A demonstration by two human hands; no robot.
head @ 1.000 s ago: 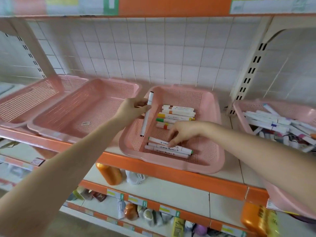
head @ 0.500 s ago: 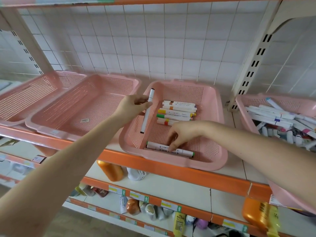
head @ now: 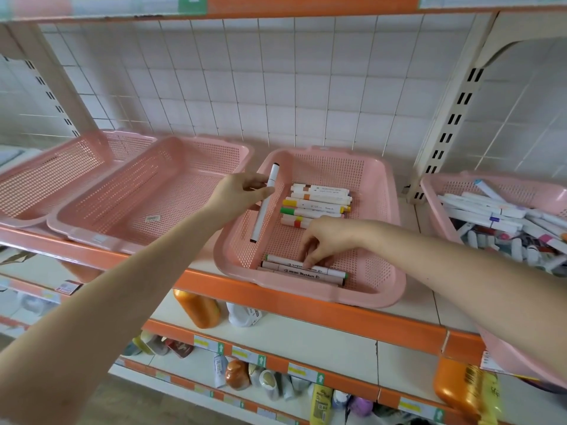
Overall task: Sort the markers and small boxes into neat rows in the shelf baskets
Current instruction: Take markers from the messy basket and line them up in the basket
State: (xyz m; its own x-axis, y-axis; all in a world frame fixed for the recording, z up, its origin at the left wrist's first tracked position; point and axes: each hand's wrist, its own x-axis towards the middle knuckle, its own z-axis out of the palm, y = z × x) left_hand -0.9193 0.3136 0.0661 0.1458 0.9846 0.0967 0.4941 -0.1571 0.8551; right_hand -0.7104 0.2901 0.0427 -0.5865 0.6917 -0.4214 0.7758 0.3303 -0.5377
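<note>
The right hand [head: 329, 240] works nearest the shelf [head: 337, 317] edge, reaching in from the right with the wrist raised and the fingers bent steeply down. Its fingertips sit on the front row of markers [head: 294, 269], which lies along the near wall of the middle basket [head: 395, 271]. It looks to pinch the rearmost marker of that row, though the fingers hide the contact itself. These markers lie side by side, touching, with their long axes running left to right.

A little farther in and to the left, the left hand [head: 236, 193] hovers over the basket's left side. It grips a white marker [head: 265, 204] with dark caps, between thumb and fingers, at its upper half. That marker's long axis runs near to far, roughly crosswise to both rows, and its lower end hangs near the left end of the front row. As I judge it, the marker needs about a quarter turn before it can lie flush in either row. The left hand already holds it, and the front row lies toward the person and to the right.

Behind the right hand, the back row of markers [head: 316, 204] also lies left to right. Farther right, a heap of unsorted markers [head: 491, 210] fills the right basket [head: 429, 191]. Two more pink baskets [head: 122, 234] sit to the left.
</note>
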